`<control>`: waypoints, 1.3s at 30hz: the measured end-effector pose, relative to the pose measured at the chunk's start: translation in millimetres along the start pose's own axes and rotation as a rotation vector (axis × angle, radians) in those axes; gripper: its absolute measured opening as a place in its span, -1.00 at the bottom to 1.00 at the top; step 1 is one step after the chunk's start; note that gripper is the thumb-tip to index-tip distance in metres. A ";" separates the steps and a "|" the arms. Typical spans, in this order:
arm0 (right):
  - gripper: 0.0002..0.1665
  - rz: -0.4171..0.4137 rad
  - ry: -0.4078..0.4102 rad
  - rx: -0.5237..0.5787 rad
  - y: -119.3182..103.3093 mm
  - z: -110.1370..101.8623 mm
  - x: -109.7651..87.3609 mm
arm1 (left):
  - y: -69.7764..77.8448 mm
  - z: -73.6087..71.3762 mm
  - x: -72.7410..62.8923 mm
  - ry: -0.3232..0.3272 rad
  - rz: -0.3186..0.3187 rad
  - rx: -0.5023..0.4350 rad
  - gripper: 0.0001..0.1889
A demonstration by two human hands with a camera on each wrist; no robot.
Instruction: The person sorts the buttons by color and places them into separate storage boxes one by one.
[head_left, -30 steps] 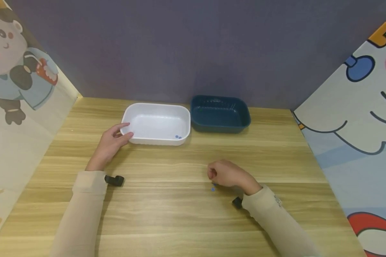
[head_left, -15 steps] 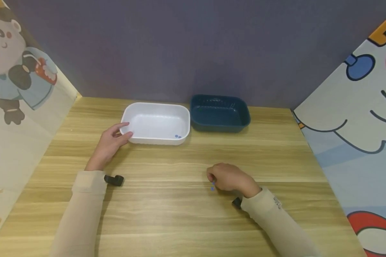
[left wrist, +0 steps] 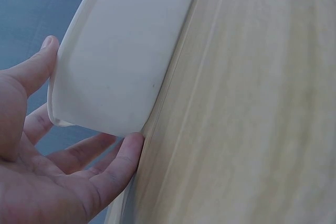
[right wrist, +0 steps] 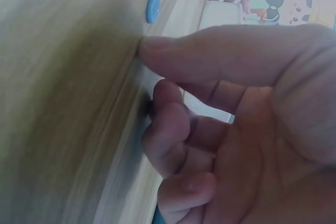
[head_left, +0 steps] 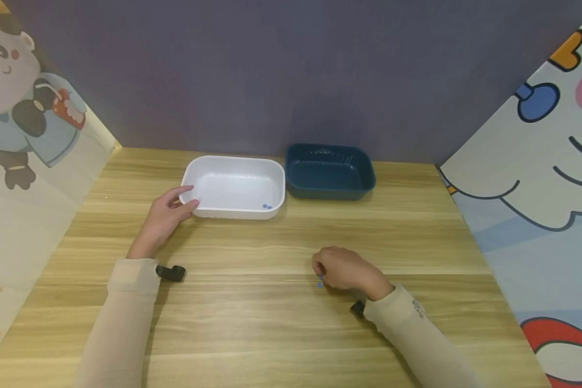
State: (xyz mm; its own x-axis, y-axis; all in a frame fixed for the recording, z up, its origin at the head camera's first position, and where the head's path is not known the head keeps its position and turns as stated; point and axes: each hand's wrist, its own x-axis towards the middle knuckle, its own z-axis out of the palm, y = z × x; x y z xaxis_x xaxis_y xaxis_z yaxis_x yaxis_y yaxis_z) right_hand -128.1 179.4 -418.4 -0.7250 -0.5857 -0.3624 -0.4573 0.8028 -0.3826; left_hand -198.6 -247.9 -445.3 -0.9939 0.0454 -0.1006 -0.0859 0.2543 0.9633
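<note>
In the head view my left hand grips the left end of a white plastic tub. The left wrist view has its fingers around the tub's wall. Two small blue buttons lie inside the tub, at its front right corner. My right hand is down at the table, fingers curled and thumb tip low by two more blue spots. One is a round blue button on the wood, just beyond the thumb. The other is partly hidden at the fingertips; I cannot tell whether they pinch it.
A dark teal tub stands right beside the white one, against the grey back panel. Cartoon-printed walls flank the wooden table on both sides. Each wrist wears a small black camera.
My right hand has shifted slightly down toward the blue buttons and stayed there over the last half second. The left hand and both tubs keep their places.
</note>
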 end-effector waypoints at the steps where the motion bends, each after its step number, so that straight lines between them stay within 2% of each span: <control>1: -0.64 0.000 0.005 0.002 0.1 0.3 -0.3 | -0.4 0.0 -0.3 0.002 0.000 -0.003 -0.28; 8: -0.64 -0.013 0.060 0.061 3.6 1.6 -0.1 | -0.1 0.5 -0.3 0.004 0.005 -0.009 -0.30; 13: -0.73 -0.024 0.119 0.143 9.1 2.1 4.1 | 2.2 1.2 0.2 -0.005 -0.012 -0.025 -0.30; 18: -0.88 -0.026 0.212 0.282 12.2 0.4 11.1 | 4.8 0.6 -0.7 -0.010 -0.016 -0.023 -0.32; 23: -0.93 -0.013 0.276 0.391 12.6 -0.2 15.6 | 2.7 0.3 -1.8 -0.004 0.004 -0.018 -0.30; 27: -0.96 -0.022 0.340 0.556 15.2 1.6 19.0 | -0.4 -0.2 -0.9 0.000 0.007 -0.011 -0.30; 30: -0.94 -0.018 0.390 0.670 16.2 1.3 20.4 | -1.3 -0.3 -0.8 -0.001 0.012 -0.001 -0.30; 33: -0.91 0.006 0.423 0.717 16.0 -0.4 21.1 | -1.7 -0.1 -0.6 0.001 0.020 0.009 -0.30; 39: -0.84 0.027 0.432 0.889 18.6 -2.3 23.8 | -1.1 -0.1 -0.1 0.006 0.015 0.003 -0.31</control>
State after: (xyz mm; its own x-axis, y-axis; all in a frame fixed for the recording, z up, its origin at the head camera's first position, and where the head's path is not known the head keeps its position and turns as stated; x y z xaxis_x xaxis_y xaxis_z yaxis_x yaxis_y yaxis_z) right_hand -155.0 180.7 -432.1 -0.9360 -0.3353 -0.1070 -0.0126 0.3356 -0.9419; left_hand -198.4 -248.2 -446.3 -0.9954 0.0438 -0.0847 -0.0707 0.2562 0.9640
